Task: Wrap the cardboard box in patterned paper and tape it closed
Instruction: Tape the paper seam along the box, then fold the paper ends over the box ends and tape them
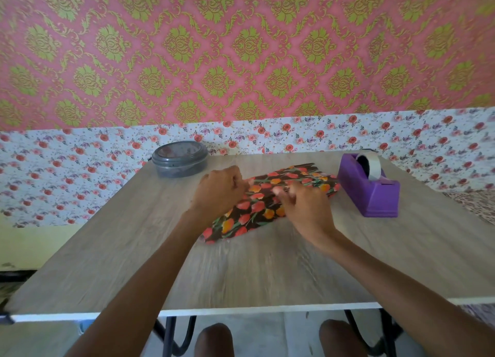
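Observation:
The box lies flat in the middle of the wooden table (267,271), covered by dark paper printed with red and orange tulips (251,212); no bare cardboard shows. My left hand (218,189) rests curled on the paper's left end, fingers bent against it. Spread over the paper's near right part is my right hand (305,209), pressing down with its fingertips, which are blurred. A purple tape dispenser (368,188) with a roll of clear tape stands just right of the package.
A round grey lidded container (180,158) sits at the table's far left corner. The wall stands right behind the table's far edge. My knees show below the near edge.

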Motion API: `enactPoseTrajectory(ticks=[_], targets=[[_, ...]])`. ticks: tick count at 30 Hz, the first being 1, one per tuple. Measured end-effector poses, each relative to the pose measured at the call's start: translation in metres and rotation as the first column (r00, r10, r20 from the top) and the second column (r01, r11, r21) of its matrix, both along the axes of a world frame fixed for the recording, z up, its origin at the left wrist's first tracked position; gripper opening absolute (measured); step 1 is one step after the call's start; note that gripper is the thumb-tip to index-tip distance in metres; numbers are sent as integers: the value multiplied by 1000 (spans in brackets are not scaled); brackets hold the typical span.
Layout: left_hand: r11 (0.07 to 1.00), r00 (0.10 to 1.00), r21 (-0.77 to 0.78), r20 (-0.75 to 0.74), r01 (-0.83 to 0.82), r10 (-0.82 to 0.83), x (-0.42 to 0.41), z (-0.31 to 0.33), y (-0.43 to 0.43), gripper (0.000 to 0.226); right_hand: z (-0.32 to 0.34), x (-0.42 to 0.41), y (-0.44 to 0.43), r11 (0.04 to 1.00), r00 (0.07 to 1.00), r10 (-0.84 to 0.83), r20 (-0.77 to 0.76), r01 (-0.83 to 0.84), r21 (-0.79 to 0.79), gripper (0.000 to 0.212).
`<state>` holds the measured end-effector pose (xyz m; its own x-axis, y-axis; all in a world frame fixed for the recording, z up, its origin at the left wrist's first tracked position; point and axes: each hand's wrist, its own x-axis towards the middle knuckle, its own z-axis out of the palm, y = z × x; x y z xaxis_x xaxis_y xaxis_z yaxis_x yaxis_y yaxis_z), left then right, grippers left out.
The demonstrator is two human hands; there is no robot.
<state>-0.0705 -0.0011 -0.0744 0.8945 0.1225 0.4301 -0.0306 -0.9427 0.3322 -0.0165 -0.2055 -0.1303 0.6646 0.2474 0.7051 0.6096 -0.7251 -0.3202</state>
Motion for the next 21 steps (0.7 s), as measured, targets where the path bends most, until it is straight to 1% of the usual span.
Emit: enactPoseTrajectory(ticks=[1, 2, 3, 4, 5, 6, 7, 8, 10, 12, 14, 16, 18, 20, 21], targets=[[1000, 999, -8, -34, -8, 8, 7, 6, -5, 26, 3, 2, -6, 998, 993, -63, -103, 63, 4, 55], [1000, 997, 6, -72, -8, 8, 14, 11, -7, 23, 3, 5, -8, 995, 966, -96, -238, 102, 14, 62], [999, 992, 47, -124, 9, -3, 21, 17, -12, 19, 7, 9, -14, 989, 912, -116, -394, 143, 38, 67], [994, 981, 104, -193, 35, -14, 27, 21, -15, 13, 10, 12, -16, 976, 815, -81, -574, 181, 119, 67], [986, 965, 155, -261, 68, -25, 33, 26, -18, 9, 14, 13, -18, 938, 682, 37, -730, 228, 261, 62], [979, 947, 179, -318, 102, -40, 39, 31, -22, 9, 19, 13, -22, 869, 548, 193, -814, 289, 401, 56], [977, 928, 170, -369, 132, -61, 41, 36, -23, 12, 22, 13, -24, 816, 463, 302, -833, 327, 477, 53], [977, 911, 147, -404, 153, -82, 43, 39, -25, 19, 24, 14, -26, 800, 426, 339, -839, 338, 496, 51], [978, 880, 122, -466, 170, -95, 45, 46, -29, 42, 28, 19, -28, 779, 421, 369, -828, 346, 523, 49], [984, 844, 110, -534, 137, -58, 48, 47, -34, 60, 31, 24, -25, 760, 410, 397, -821, 354, 545, 53], [993, 800, 81, -599, 86, -21, 52, 45, -41, 68, 33, 29, -23, 745, 371, 437, -819, 361, 561, 55], [999, 776, -39, -629, 30, -48, 56, 43, -49, 69, 34, 31, -20, 741, 331, 464, -822, 363, 565, 47], [983, 783, -172, -620, -68, -54, 61, 41, -52, 75, 36, 31, -18, 729, 313, 486, -816, 370, 576, 38], [934, 798, -314, -601, -172, -55, 63, 43, -54, 80, 41, 33, -16, 684, 310, 549, -776, 367, 630, 27], [888, 819, -424, -564, -177, -106, 65, 46, -55, 86, 46, 34, -15, 658, 319, 582, -748, 355, 664, 22]])
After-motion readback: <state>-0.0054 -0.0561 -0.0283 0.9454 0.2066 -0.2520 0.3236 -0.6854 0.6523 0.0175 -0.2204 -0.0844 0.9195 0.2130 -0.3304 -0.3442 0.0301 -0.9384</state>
